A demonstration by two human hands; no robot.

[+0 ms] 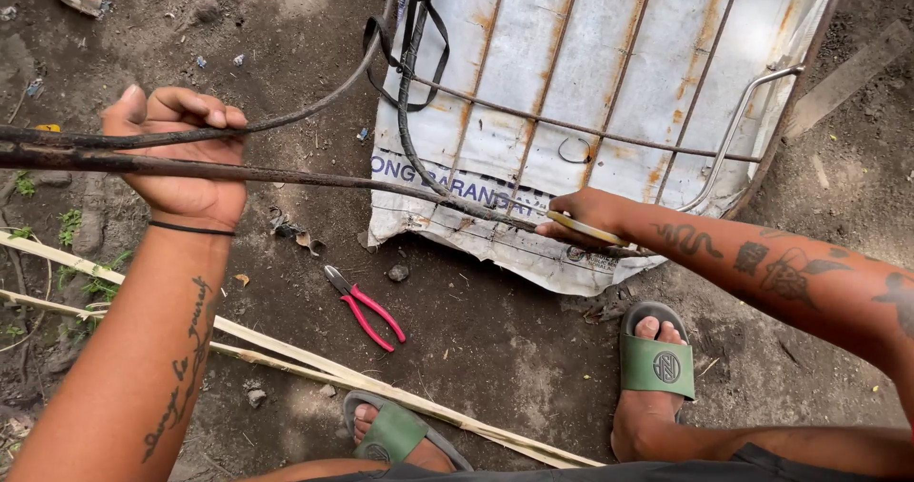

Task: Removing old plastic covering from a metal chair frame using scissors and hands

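**Figure: Two hands working a rusted rod and dark cord against a wire frame, seen from above**

Nearest the viewer, the person's feet in green sandals (655, 360) stood on bare packed earth, with pale split bamboo strips (314, 363) running diagonally under them. Red-handled pliers (365, 308) lay on the ground between the arms, jaws apart, near enough to be picked up but touched by neither hand.

The left hand (181, 158) was clenched around two long things at once: a thin rusted metal rod (314, 176) and, just above it, a dark rubbery cord (314, 106). Held raised and level, the grip appeared to keep both taut, which would explain their nearly straight run across the scene. The right hand (583, 217) was pinched shut on a flat yellowish strip (586, 228) at the point where the rod met the lower edge of the frame; which of the two it pressed hardest could not be told.

The rod looked brown, pitted and slightly bowed. The cord was black, dull and kinked, climbing to a tangle of loops at the frame's top left corner.

Farthest lay the rusted wire frame (666, 149), backed by a stained white printed sheet (571, 54), tilted on the dirt.
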